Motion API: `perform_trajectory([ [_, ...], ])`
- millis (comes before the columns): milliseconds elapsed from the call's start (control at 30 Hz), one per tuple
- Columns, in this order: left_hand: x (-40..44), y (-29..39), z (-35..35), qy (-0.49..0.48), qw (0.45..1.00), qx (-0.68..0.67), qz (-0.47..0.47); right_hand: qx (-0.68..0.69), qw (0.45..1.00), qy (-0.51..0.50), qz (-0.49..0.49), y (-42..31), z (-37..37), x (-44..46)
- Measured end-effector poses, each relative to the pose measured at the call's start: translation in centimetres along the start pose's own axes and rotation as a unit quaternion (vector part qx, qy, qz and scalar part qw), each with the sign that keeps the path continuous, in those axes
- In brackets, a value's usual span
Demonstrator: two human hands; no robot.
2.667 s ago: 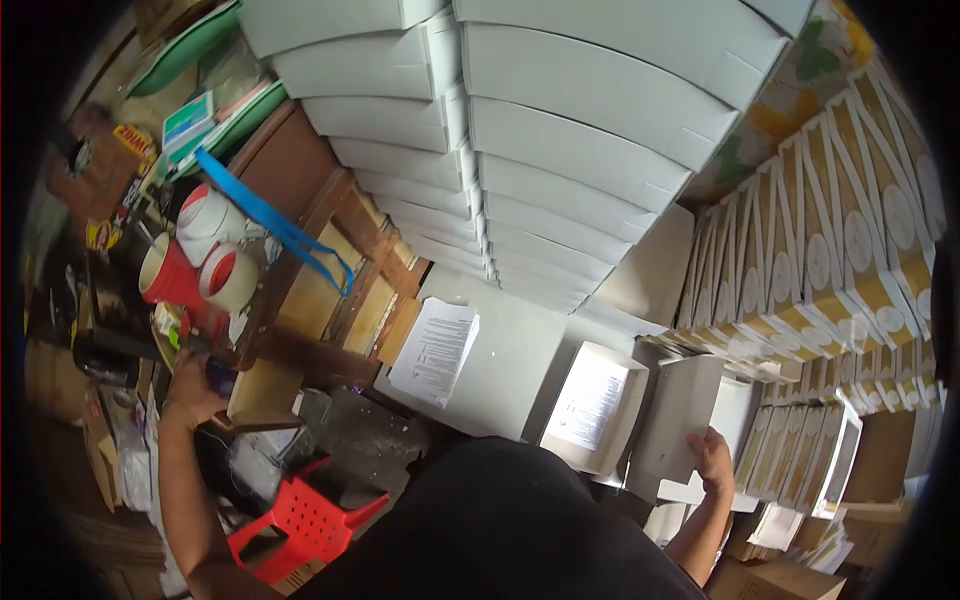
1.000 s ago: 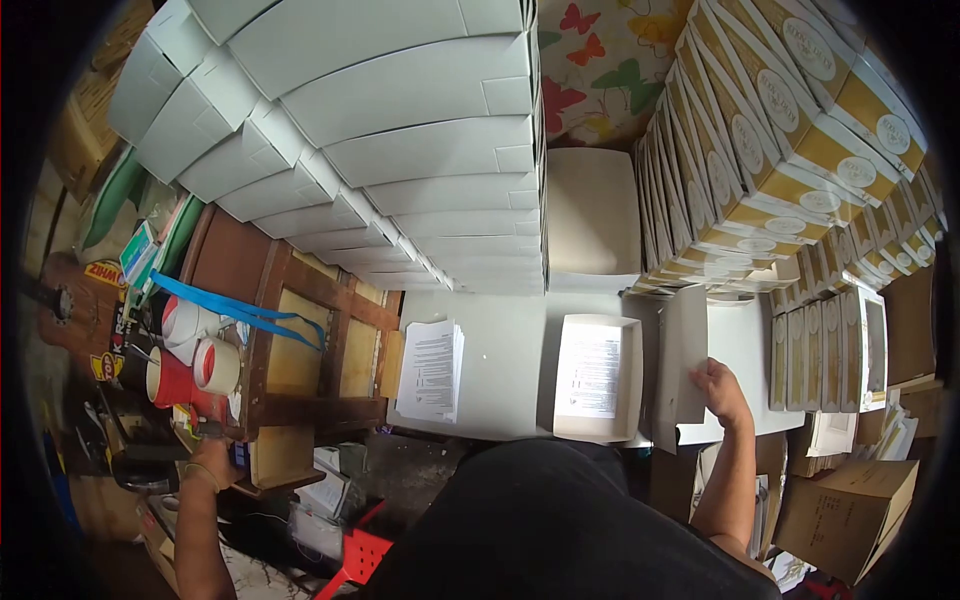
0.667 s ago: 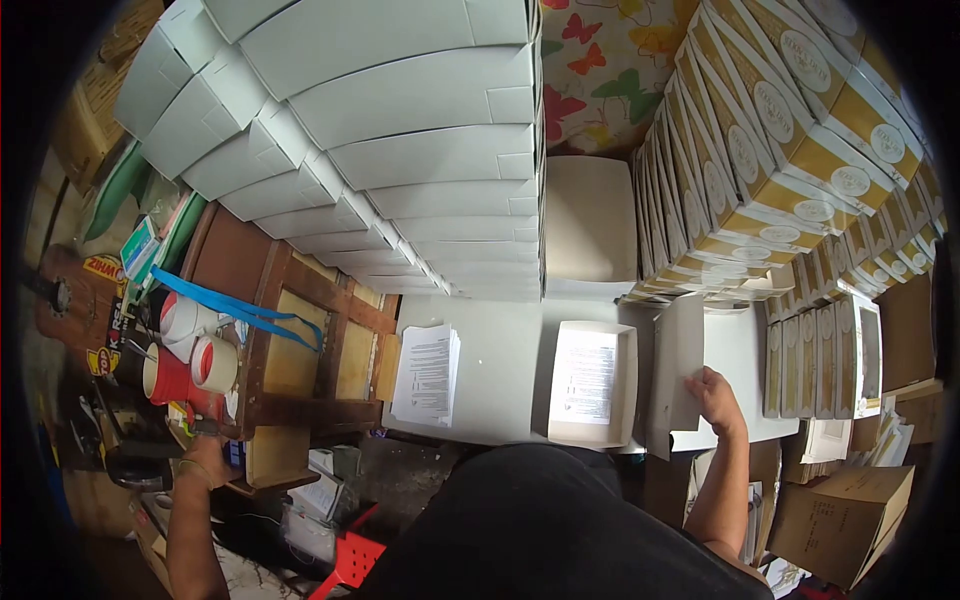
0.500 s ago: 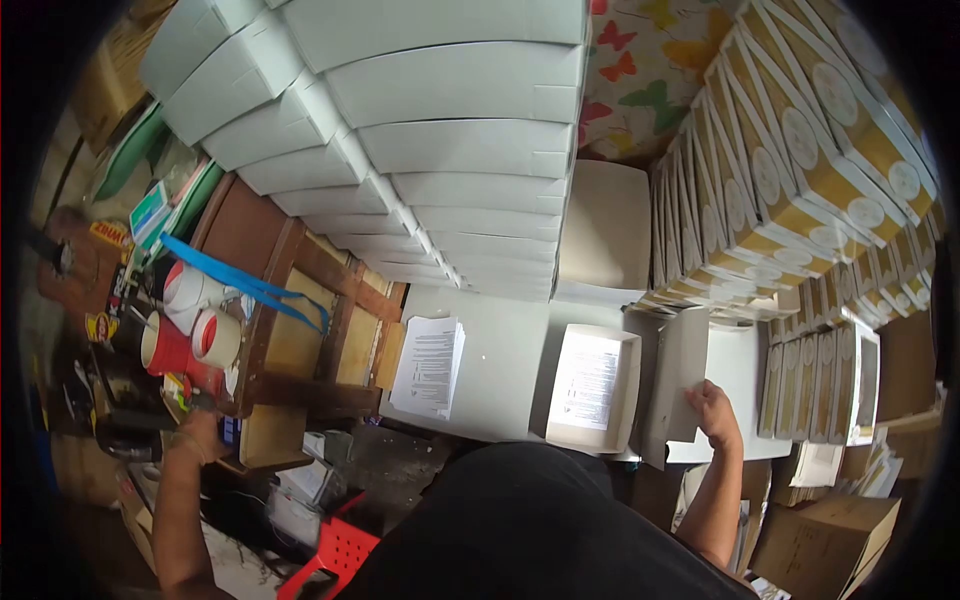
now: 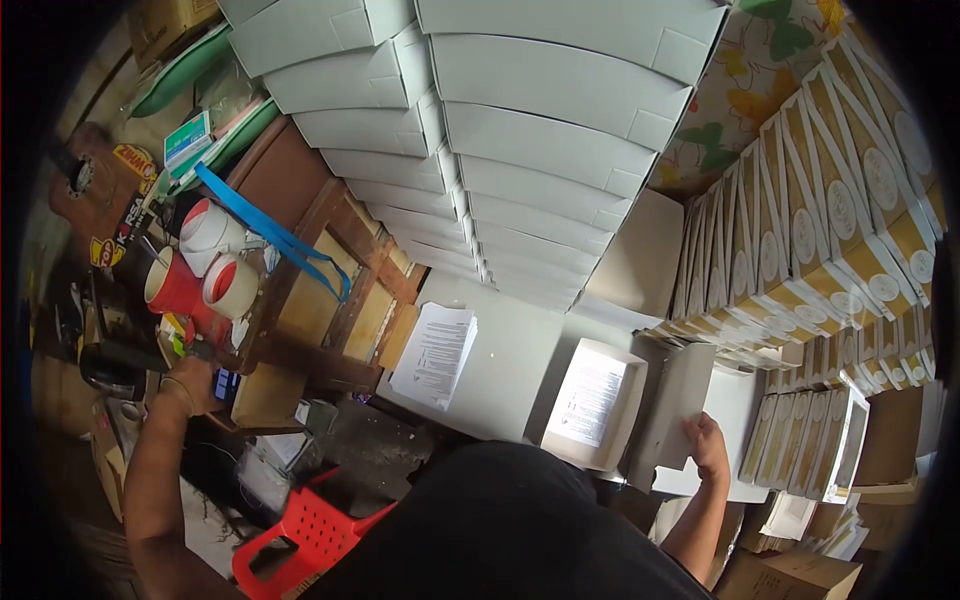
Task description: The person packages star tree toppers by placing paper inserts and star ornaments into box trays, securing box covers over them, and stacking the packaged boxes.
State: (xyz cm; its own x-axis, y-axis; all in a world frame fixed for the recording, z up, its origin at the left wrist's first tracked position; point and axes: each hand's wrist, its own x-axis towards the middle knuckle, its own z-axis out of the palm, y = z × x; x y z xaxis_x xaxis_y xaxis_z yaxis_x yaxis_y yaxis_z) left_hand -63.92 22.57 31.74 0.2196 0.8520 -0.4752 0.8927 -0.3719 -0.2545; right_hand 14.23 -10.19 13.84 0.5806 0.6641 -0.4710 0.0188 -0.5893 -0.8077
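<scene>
Currently: Cardboard Panel Held Upright at Right of Table

The cardboard panel [image 5: 675,405] stands on edge, slightly tilted, over the right part of the white table [image 5: 515,335]. The right hand [image 5: 708,447] pinches it near its lower right edge, fingers bent against the board. Just left of the panel sits an open box [image 5: 630,405], containing a printed sheet [image 5: 592,400] laid flat. Further left on the table lies a stack of printed sheets [image 5: 437,352], its edges uneven.

The left hand [image 5: 193,383] is well apart from the panel, at the far left, beside a dark device [image 5: 227,385] with a lit face and near a wooden drawer [image 5: 268,395]. Whether its fingers grip anything cannot be told.

Behind the table rise columns of white boxes [image 5: 545,130]; to the right, gold-and-white boxes [image 5: 800,245] stand in tight rows. A blue strap [image 5: 262,222] crosses the wooden cabinet [image 5: 350,257]. A red chair [image 5: 318,522] stands below, at lower left.
</scene>
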Motion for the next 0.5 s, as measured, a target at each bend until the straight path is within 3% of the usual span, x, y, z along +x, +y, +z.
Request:
perform_trajectory([
  [233, 0.4, -2.2, 2.5, 0.046, 0.998, 0.031, 0.041, -0.025, 1.000, 0.000, -0.004, -0.2, 0.1, -0.2],
  [500, -0.7, 0.9, -1.5, 0.007, 0.999, 0.038, 0.015, -0.044, 0.999, 0.005, 0.000, 0.2, -0.2, -0.2],
])
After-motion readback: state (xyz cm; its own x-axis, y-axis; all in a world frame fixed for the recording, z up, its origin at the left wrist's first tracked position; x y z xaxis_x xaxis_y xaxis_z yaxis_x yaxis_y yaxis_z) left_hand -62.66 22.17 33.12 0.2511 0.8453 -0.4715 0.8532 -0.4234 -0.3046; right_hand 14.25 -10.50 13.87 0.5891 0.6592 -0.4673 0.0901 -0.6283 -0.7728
